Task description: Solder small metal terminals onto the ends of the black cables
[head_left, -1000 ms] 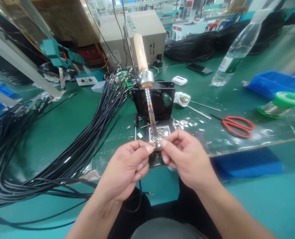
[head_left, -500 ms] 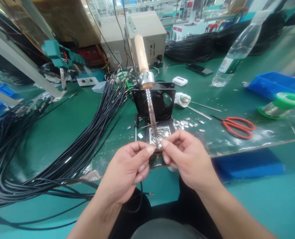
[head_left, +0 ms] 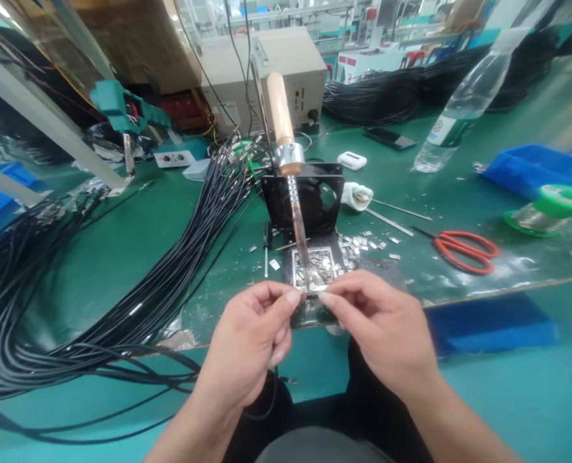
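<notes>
My left hand is closed in a pinch just below the tip of a soldering iron with a wooden handle. A black cable hangs down from under that hand, its end apparently between thumb and forefinger. Opposite it, my right hand pinches something too small to make out. A short dark piece shows between the two sets of fingertips. Beyond the fingers lies a shallow tray of small metal pieces, under the iron, which points down at the hands from its mount.
A black fan stands behind the tray. Red-handled scissors, a solder spool, a blue bin and a water bottle are on the right. A thick bundle of black cables fills the left. A screwdriver lies near the tray.
My right hand has shifted slightly right and down, so the fingertips are a little farther apart. The whole view has moved slightly.
</notes>
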Demonstrator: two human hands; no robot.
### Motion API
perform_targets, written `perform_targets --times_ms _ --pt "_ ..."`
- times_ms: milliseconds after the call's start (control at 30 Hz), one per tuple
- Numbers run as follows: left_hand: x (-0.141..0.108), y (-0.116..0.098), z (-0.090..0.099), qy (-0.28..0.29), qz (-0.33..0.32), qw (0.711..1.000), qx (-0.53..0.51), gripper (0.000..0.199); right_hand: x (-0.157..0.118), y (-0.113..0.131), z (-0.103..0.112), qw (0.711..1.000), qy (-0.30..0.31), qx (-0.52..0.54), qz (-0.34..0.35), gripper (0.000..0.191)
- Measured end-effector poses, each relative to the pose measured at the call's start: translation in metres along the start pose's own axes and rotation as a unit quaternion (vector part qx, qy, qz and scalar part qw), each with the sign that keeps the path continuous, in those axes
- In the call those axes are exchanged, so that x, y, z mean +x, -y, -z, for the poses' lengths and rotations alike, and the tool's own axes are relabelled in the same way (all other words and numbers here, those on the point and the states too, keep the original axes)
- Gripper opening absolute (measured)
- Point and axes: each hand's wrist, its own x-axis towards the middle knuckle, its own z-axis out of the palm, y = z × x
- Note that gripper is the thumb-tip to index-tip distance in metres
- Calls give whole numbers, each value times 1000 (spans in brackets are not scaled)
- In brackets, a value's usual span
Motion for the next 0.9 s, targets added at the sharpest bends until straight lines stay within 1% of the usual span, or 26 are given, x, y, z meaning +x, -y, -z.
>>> perform_targets --times_ms 67,100,267,600,900 --pt "0 0 0 1 1 1000 2 36 -1 0 1 998 -4 -38 48 7" --pt "1 -1 -1 2 0 1000 0 36 -2 1 1 998 -2 -43 56 7" --pt "0 -4 -4 9 -3 1000 -13 34 -1 4 -2 998 18 -42 40 7" --pt "-1 -7 -4 4 -1 1000 -25 36 -1 9 -3 998 22 -40 39 8" --pt "-1 -9 -5 5 0 1000 -29 39 -1 7 -3 999 15 -28 39 9"
